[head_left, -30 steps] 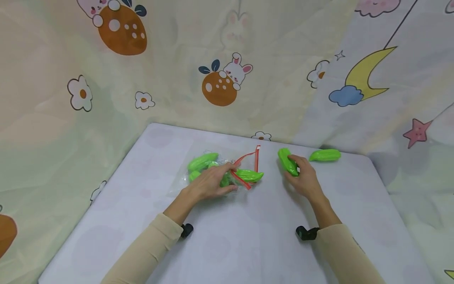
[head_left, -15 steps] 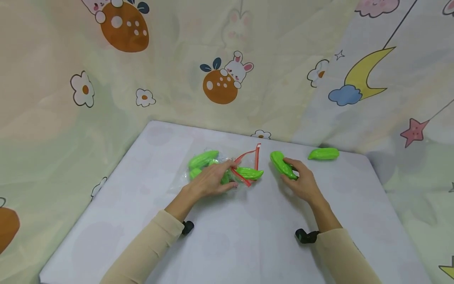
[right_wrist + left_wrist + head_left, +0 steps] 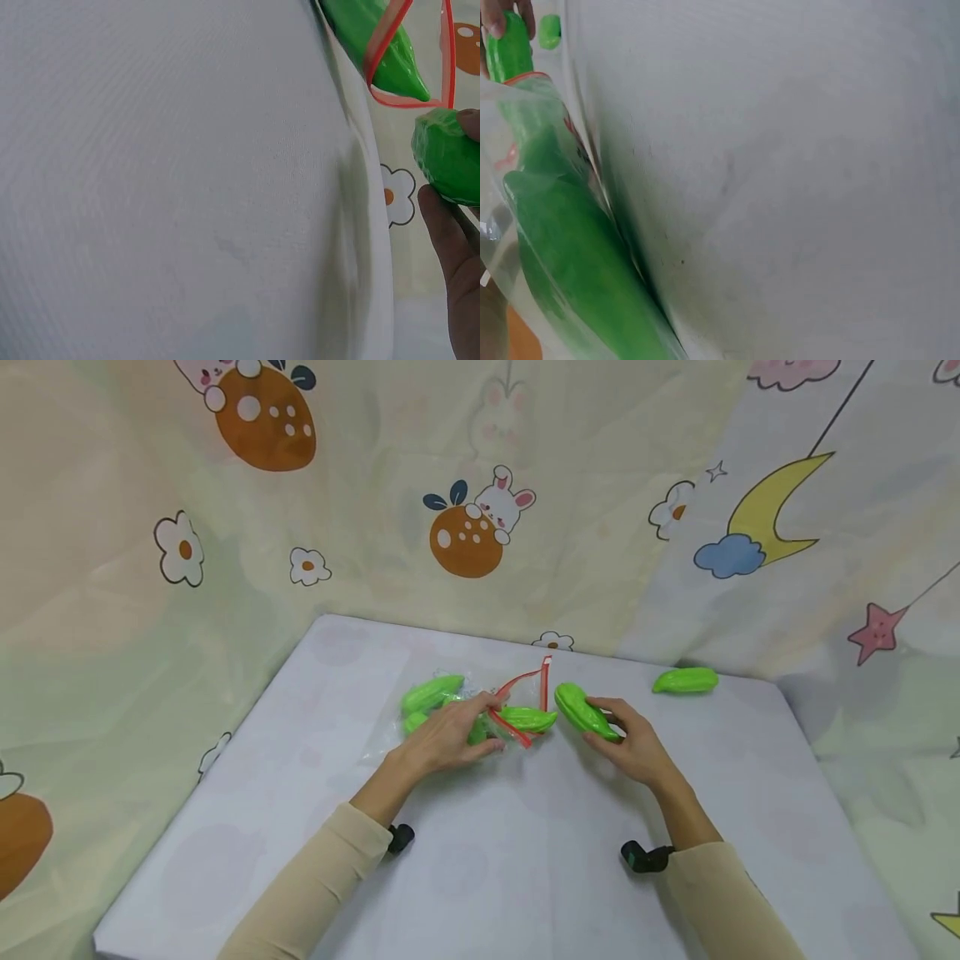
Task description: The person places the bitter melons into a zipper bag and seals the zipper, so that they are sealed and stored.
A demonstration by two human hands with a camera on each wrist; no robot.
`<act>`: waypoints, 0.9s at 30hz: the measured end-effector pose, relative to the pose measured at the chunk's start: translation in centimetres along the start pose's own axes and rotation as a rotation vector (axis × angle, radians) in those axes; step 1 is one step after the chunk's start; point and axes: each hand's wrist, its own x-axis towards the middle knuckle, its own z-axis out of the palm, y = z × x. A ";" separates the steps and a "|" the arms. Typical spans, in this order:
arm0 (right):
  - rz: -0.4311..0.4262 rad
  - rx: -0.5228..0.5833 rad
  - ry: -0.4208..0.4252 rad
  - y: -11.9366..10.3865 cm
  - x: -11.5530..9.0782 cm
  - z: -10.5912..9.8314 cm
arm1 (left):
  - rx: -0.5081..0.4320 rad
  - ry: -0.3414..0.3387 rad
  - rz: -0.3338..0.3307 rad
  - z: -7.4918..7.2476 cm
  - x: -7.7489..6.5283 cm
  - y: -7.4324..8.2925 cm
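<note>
On the left of the table in the head view lies a clear zip bag (image 3: 544,687) with a red-edged mouth. Several bright green toy bitter melons are inside, and the tip of one melon (image 3: 529,720) points out through the opening. My left hand (image 3: 447,735) grips the bag near the red strip. To the right, my right hand (image 3: 637,745) holds another toy bitter melon (image 3: 581,710) by its near end, its far end angled toward the mouth. In the right wrist view this held melon (image 3: 450,157) is just beside the red edging.
A loose green toy bitter melon (image 3: 686,680) lies near the table's back right edge. The white table (image 3: 480,877) meets a cartoon-printed curtain (image 3: 360,510) behind. Black wrist cameras (image 3: 645,857) hang below both cuffs.
My right hand has moved left with the toy bitter melon, bringing it near the bag's mouth and tilting it more sideways. My left hand stays on the bag.
</note>
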 end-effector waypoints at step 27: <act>0.034 0.168 -0.112 -0.6 0.1 1.6 | 0.034 -0.041 0.004 0.2 -0.4 0.2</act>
